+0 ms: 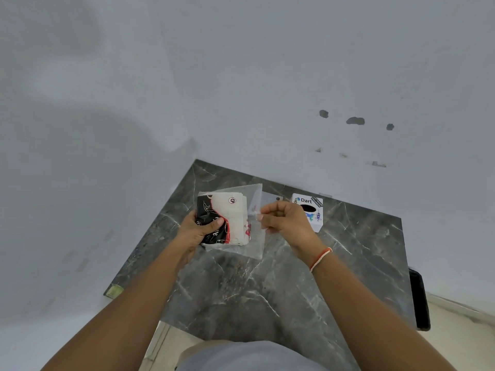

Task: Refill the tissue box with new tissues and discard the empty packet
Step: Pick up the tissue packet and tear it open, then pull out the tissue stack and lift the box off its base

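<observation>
- Our left hand point(199, 227) grips the tissue packet point(223, 219) above the desk point(267, 285), steadying it.
- Our right hand point(284, 219) pinches its clear flap point(254, 210), seemingly to open it.
- At 2 o'clock, the tissue box point(310, 207) waits within reach.

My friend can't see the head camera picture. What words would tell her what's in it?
Two hands hold a clear plastic packet of printed tissues above a dark marble table: the left hand grips the tissues, the right hand pinches the packet's open edge. A white tissue box stands just behind the right hand.
</observation>
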